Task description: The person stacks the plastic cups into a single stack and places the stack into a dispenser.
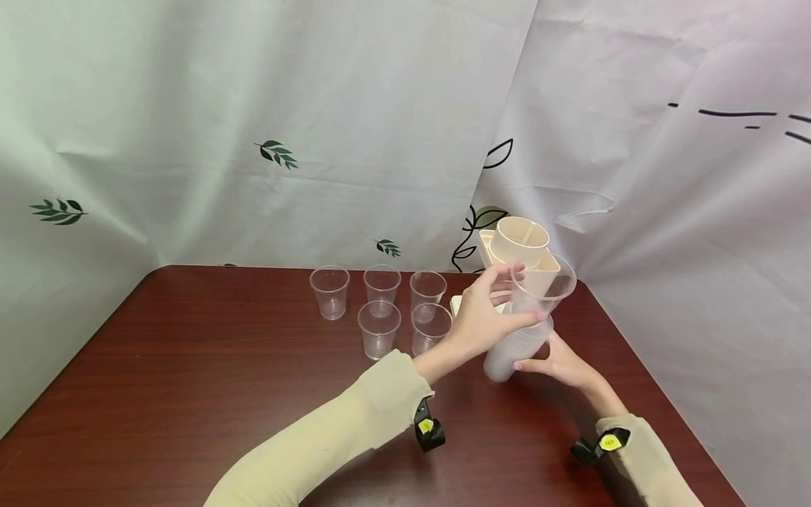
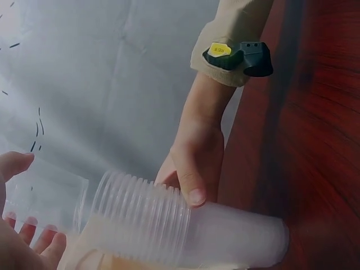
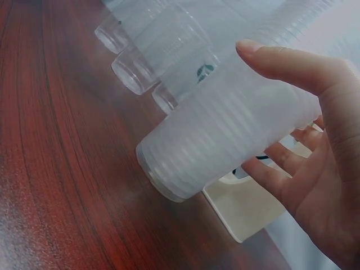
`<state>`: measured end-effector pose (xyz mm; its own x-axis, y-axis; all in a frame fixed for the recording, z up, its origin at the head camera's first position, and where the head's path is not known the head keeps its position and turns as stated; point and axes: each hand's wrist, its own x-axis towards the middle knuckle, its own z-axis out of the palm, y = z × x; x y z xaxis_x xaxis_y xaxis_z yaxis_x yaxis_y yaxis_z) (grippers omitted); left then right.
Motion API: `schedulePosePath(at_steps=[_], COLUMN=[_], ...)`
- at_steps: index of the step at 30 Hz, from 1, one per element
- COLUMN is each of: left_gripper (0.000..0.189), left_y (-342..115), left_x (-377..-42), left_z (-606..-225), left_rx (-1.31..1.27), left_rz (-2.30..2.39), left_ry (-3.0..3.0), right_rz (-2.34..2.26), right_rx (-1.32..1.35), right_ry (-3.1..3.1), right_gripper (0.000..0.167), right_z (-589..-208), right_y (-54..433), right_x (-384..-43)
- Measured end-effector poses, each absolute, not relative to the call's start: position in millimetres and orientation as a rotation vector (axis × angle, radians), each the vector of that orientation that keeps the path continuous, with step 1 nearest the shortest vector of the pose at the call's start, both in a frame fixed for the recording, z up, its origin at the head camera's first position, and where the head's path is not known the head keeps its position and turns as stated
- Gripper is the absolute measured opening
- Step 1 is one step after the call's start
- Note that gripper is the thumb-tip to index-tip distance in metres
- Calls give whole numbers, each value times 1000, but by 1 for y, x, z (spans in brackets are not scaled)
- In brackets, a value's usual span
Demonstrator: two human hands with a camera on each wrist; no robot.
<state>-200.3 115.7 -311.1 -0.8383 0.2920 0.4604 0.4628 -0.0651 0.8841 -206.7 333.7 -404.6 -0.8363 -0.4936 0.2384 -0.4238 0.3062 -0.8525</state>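
My left hand (image 1: 478, 313) holds a clear plastic cup (image 1: 562, 285) by its sides, thumb on one side and fingers on the other. The cup is at the open end of a tilted stack of nested clear cups (image 1: 507, 355). In the left wrist view, the cup's rim (image 2: 83, 202) stands a little apart from the stack's rims (image 2: 140, 208). My right hand (image 1: 560, 362) grips the stack around its middle, with the thumb (image 3: 270, 56) across one side and the fingers underneath. The stack's closed end (image 3: 163, 174) points down toward the table.
Several clear cups (image 1: 379, 331) stand upright in two rows left of my hands. Behind the stack is a cream plastic stand (image 1: 486, 243) with a round collar (image 1: 521, 243) on top. The dark red wooden table (image 1: 190, 394) meets white fabric walls (image 1: 355, 141) at back and right.
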Motion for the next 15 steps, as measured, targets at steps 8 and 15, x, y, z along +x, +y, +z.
schedulePosePath(at_steps=[8, 15], left_gripper=[64, 64], left_y=[123, 125], left_x=[-200, -203], left_z=[-313, -318], left_rx=[-848, -839], left_rz=[-2023, -2010], left_ry=[-2071, -2109], right_rz=[-1580, -1606], right_rx=[-873, -873], right_ry=[2508, 2464], right_gripper=[67, 67], right_z=[-404, -404], right_y=[333, 333], right_x=[-205, -205])
